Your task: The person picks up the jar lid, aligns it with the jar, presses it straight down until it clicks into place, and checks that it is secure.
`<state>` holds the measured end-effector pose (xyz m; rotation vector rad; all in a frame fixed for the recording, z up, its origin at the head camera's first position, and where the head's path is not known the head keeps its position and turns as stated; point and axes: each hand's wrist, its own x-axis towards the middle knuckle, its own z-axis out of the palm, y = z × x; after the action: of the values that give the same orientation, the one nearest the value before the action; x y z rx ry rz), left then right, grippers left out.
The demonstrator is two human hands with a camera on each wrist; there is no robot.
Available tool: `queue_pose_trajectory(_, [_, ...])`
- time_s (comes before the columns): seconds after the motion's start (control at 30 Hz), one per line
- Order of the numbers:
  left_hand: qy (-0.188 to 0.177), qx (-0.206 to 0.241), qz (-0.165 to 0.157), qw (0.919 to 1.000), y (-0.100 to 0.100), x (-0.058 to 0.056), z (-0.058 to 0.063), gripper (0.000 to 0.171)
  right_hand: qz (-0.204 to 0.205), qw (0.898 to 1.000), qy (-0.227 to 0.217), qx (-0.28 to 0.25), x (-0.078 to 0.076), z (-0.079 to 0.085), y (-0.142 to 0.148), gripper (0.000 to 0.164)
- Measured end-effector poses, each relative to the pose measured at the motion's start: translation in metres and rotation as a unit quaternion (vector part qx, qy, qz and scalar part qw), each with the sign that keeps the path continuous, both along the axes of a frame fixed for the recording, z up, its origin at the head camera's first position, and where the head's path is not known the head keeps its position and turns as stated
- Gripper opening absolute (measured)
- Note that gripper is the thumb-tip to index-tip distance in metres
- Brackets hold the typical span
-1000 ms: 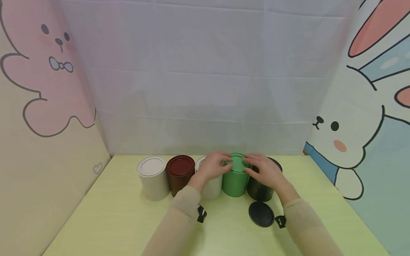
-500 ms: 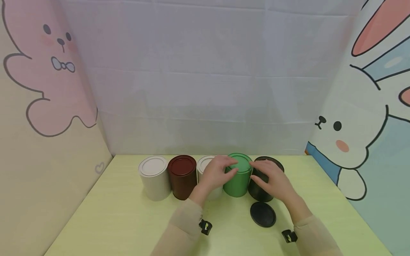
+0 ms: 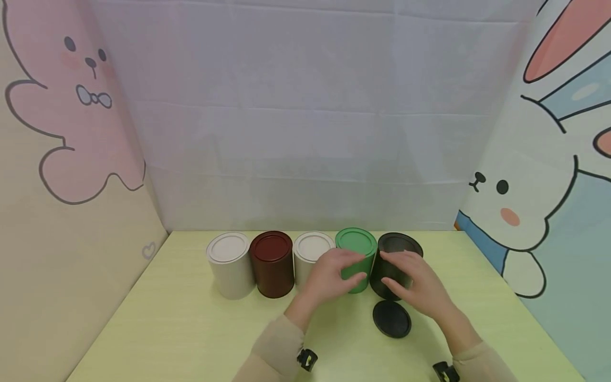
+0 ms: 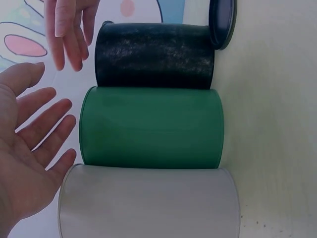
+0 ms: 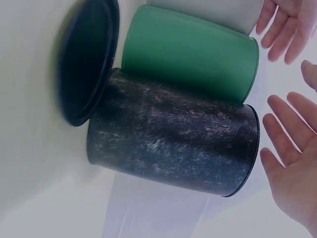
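Observation:
A green lidded can [image 3: 355, 242] stands in a row of cans, with a black can [image 3: 382, 276] at its right. My left hand [image 3: 329, 278] hovers in front of the green can, fingers spread and holding nothing. In front of the black can, my right hand [image 3: 422, 286] is likewise spread with nothing in it. Both wrist views show gaps between the fingertips and the cans. A round black lid [image 3: 391, 319] lies on the table at the foot of the black can. The black can's body [image 5: 173, 139] looks mottled and scuffed in the right wrist view.
Left of the green can stand a white can [image 3: 312, 245], a dark red-brown can [image 3: 271, 265] and another white can [image 3: 231, 270], all lidded. A pale wall [image 3: 305, 132] rises behind the table [image 3: 167, 329]. Printed cartoon panels flank both sides.
Both hands have drawn back from over the green can's lid toward the person, and the right hand has shifted outward. The cans and the loose black lid keep their places.

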<state>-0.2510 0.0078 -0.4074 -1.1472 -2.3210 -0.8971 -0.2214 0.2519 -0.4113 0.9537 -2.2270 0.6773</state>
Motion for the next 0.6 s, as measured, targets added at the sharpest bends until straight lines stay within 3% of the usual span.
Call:
queue_pose_trajectory(0.27, [0.079, 0.021, -0.009, 0.9966, 0.008, 0.011, -0.015, 0.04, 0.006, 1.0, 0.008, -0.026, 0.013, -0.007, 0.009, 0.056])
queue_pose_trajectory(0.4, [0.059, 0.024, -0.022, 0.9977, 0.012, 0.019, -0.019, 0.04, 0.008, 0.999, 0.006, -0.035, 0.02, -0.012, 0.013, 0.055])
queue_pose_trajectory(0.6, [0.011, -0.024, -0.028, 0.9993, 0.015, 0.024, -0.028, 0.044, 0.003, 1.0, -0.009, -0.028, 0.027, -0.023, 0.022, 0.055])
